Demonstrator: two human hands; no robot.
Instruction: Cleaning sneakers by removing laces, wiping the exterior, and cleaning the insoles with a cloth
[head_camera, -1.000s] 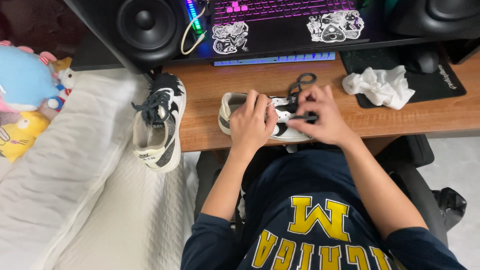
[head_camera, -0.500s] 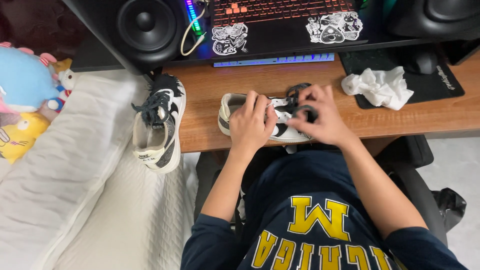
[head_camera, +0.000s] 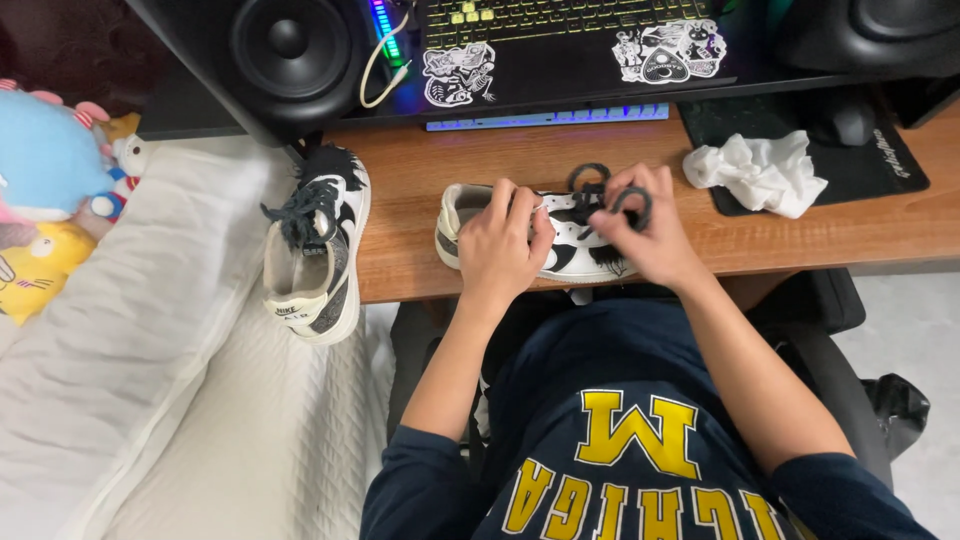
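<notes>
Lacing underway: left hand (head_camera: 503, 240) clamps the sneaker (head_camera: 560, 245) steady, right hand (head_camera: 640, 225) pinches black lace loops (head_camera: 600, 190) just above it; tightening likely next.

White-and-black sneaker (head_camera: 560, 250) lies sideways on desk, black laces (head_camera: 600, 195) apparently looped.

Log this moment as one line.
left hand: holds shoe | right hand: loops black lace | shoe on desk
</notes>
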